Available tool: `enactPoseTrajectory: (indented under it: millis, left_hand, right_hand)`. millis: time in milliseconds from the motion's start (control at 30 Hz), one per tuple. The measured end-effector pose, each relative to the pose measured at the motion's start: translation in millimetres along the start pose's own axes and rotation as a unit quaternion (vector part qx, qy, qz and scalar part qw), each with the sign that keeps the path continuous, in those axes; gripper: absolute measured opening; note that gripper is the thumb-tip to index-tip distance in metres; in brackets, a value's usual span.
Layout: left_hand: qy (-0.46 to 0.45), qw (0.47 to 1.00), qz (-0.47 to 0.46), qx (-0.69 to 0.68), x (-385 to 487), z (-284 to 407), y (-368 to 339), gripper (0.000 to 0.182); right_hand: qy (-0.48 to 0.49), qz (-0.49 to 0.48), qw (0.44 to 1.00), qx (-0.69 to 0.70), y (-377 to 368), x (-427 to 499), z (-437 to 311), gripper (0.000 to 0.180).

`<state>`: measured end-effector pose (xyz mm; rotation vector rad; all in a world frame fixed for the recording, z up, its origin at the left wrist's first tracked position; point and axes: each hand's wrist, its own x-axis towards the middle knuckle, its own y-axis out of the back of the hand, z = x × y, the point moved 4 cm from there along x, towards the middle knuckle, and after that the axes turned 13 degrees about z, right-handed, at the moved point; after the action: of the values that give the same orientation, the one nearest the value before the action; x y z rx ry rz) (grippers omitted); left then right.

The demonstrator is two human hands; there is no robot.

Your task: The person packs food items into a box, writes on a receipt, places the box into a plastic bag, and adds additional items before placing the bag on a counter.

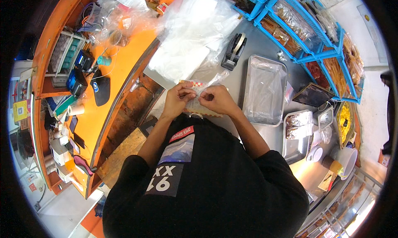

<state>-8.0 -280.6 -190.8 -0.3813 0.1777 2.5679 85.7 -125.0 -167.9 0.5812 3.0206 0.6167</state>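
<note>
Close in front of my chest, my left hand (179, 100) and my right hand (218, 100) face each other, fingertips nearly meeting. Each pinches thin clear plastic film (199, 88), apparently part of a small bag; a twisted length of it trails up past my right hand. Under the fingers lies a printed paper sheet (200, 108) with a checkered red and yellow border. What the plastic contains is hidden by my fingers. Just beyond, a stack of clear plastic bags (182, 59) covers the metal table, and a black tape dispenser (233, 52) stands beside it.
To the right is a metal tray (264, 91) lined with plastic; a smaller tray (297, 147) holds foil-like packets. Blue plastic baskets (323, 56) of packaged food rise behind. On the left, an orange counter (124, 70) carries a payment terminal (84, 60) and phones (79, 140).
</note>
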Motion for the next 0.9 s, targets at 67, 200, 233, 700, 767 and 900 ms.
enactPoseTrajectory:
  millis: [67,200,233,700,767,900]
  left_hand:
    - [0.002,1.0,0.003,0.01,-0.2,-2.4,0.1,0.036]
    - [-0.005,1.0,0.001,0.015,-1.2,-1.4,-0.2,0.034]
    - [-0.008,1.0,0.003,0.016,-1.3,-0.6,-0.2,0.034]
    - [-0.044,0.999,-0.015,-0.008,0.5,-2.9,0.4,0.035]
    - [-0.038,0.999,-0.012,-0.009,0.7,-1.3,0.3,0.036]
    - [-0.019,0.999,0.0,0.034,-1.2,0.3,-0.1,0.037]
  right_hand:
    - [0.009,0.006,1.0,-0.012,-1.8,0.0,0.0,0.014]
    - [0.005,0.007,1.0,-0.011,-1.6,-0.6,-1.9,0.013]
    - [0.016,0.008,1.0,-0.015,-0.6,-1.0,-3.2,0.013]
    - [0.043,0.019,0.999,-0.022,-4.0,0.2,-2.3,0.013]
    - [0.006,0.015,1.0,0.01,-2.4,-0.8,-1.2,0.013]
    - [0.002,0.007,1.0,0.011,0.2,-2.6,-2.9,0.013]
